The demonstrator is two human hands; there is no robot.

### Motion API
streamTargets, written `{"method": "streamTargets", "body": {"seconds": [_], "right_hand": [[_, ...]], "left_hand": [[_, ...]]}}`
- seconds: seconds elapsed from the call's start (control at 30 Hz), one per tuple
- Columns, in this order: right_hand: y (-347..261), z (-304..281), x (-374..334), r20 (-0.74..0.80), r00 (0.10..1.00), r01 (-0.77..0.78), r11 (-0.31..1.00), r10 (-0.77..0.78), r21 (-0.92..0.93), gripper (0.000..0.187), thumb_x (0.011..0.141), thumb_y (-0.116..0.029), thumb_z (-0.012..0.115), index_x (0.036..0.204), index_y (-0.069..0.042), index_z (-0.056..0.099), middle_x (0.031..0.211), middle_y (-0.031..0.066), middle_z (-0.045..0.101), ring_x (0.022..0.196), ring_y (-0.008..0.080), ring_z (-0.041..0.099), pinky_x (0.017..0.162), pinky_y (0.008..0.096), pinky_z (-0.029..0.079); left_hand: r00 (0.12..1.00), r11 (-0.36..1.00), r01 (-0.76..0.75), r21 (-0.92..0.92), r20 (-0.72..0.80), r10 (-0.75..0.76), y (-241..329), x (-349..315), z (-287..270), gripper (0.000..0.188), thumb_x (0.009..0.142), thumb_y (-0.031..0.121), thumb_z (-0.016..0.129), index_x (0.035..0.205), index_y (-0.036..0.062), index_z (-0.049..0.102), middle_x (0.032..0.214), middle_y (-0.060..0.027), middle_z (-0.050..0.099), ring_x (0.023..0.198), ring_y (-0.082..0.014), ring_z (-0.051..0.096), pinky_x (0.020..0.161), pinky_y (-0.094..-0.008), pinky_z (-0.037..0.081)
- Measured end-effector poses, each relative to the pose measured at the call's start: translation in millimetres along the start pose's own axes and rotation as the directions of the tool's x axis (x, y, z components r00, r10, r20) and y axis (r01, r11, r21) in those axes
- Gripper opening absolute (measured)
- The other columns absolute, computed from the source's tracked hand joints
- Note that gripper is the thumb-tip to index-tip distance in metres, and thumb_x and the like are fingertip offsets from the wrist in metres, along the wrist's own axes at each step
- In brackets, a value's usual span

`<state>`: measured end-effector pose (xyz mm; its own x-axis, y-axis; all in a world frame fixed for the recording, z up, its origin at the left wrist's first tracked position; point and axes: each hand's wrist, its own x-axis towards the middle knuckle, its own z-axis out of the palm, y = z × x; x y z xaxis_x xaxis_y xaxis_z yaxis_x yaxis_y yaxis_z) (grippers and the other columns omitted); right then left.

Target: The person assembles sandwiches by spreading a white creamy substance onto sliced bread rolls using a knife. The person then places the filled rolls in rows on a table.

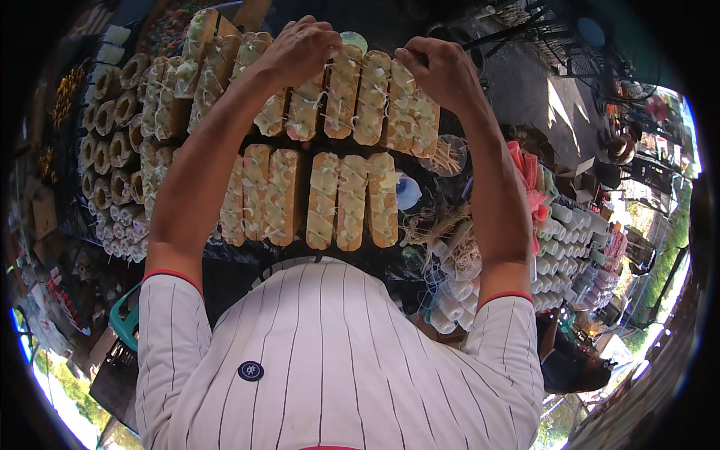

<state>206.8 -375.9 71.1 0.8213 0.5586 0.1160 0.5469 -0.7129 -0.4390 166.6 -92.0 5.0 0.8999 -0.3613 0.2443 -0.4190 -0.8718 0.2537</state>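
Long tan blocks (pixel 343 94) with pale, waxy, lumpy tops and short white strings stand side by side in a far row. My left hand (pixel 304 51) is over the far end of this row, fingers curled down and closed. My right hand (pixel 441 69) is at the row's right far corner, next to the end block (pixel 424 124), with thumb and fingers pinched together. Whatever either hand may hold is hidden or too small to tell. A nearer row of similar blocks (pixel 322 201) lies between my forearms.
Hollow tan tubes (pixel 103 155) are stacked at the left. A blue-white round object (pixel 407 191) and a container of thin sticks (pixel 448 156) sit right of the blocks. White rolls (pixel 555 240) and pink pieces (pixel 531 180) are piled right. A pale green round object (pixel 354 40) shows beyond the far row.
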Motion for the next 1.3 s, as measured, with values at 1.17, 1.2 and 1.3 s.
{"method": "streamTargets", "body": {"seconds": [1.17,1.2,1.3], "right_hand": [[-65.3,-0.7,0.1,0.137,0.985,-0.148,0.908,0.101,0.393,0.032,0.094,-0.034,0.083,0.111,-0.008,0.082,0.066,0.0031,0.067,0.065,0.0077,0.064,0.062,0.0330,0.052],[-61.7,0.3,-1.7,0.103,0.990,-0.135,0.896,0.100,0.424,0.034,0.095,-0.035,0.083,0.113,-0.006,0.080,0.073,0.0025,0.068,0.068,0.0068,0.061,0.063,0.0313,0.050],[-47.9,4.5,0.5,0.033,0.993,-0.120,0.897,0.117,0.424,0.043,0.098,-0.042,0.080,0.115,-0.003,0.076,0.084,0.0019,0.069,0.073,0.0064,0.058,0.064,0.0286,0.048]], "left_hand": [[0.917,0.767,0.363,-0.529,0.346,-0.196,30.2,12.1,-68.6,0.022,0.100,0.020,0.070,0.098,-0.0011,0.076,0.080,-0.0097,0.072,0.072,-0.0190,0.070,0.074,-0.0377,0.059],[0.900,0.687,0.424,-0.590,0.361,-0.244,36.8,15.3,-72.8,0.023,0.101,0.021,0.071,0.096,-0.0008,0.075,0.080,-0.0084,0.071,0.072,-0.0177,0.067,0.070,-0.0376,0.055],[0.861,0.352,0.478,-0.805,0.349,-0.371,47.0,19.0,-74.6,0.023,0.101,0.021,0.072,0.093,0.0002,0.075,0.080,-0.0066,0.072,0.071,-0.0168,0.064,0.062,-0.0375,0.049]]}}
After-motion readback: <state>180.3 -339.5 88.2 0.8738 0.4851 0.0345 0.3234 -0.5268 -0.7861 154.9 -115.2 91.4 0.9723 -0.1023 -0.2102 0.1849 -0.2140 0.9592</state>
